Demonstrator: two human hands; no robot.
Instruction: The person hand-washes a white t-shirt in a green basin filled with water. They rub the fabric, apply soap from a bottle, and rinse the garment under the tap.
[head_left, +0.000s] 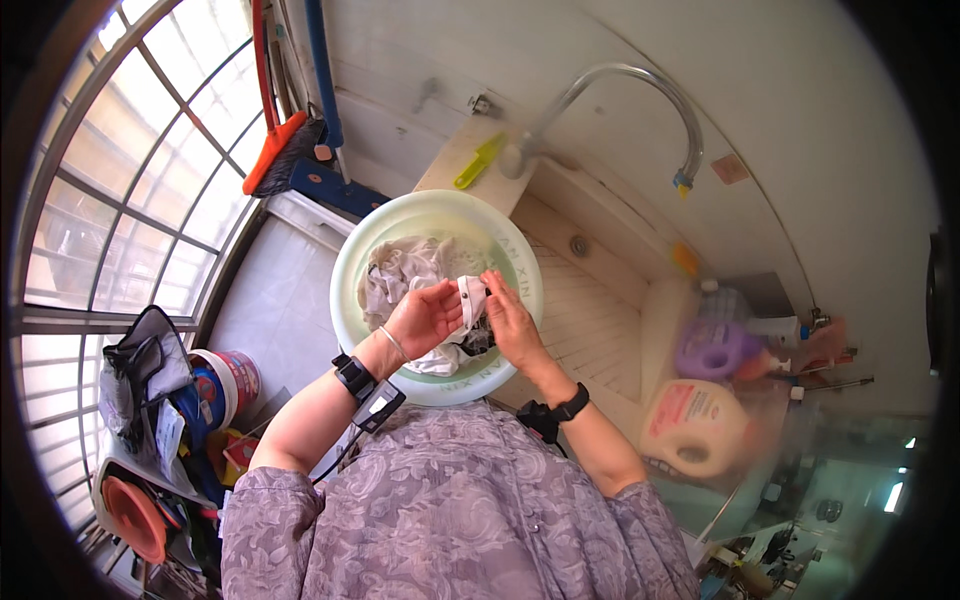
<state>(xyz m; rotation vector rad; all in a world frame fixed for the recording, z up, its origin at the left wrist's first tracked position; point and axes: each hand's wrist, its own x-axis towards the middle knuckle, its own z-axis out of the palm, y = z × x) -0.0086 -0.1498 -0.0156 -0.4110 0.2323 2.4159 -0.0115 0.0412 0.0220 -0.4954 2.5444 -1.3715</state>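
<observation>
A pale green plastic basin (346, 247) sits before me at the left end of the sink, holding water and wet light-coloured clothes (405, 262). Above the basin, a white cloth part with a dark snap button (471, 296) is stretched upright between my hands. My left hand (427, 319), palm turned up with curled fingers, touches its left edge. My right hand (512, 319) has its fingers along the cloth's right edge. Whether the left fingers pinch the cloth is hard to see. Below lies more white cloth with a dark patterned part (476, 341).
A ribbed washboard sink (592, 322) with a curved metal faucet (694, 142) is at the right. Detergent bottles (694, 412) stand beyond it. A yellow-green brush (480, 161) lies behind the basin. Buckets (244, 375) and an orange broom (274, 154) are at the left.
</observation>
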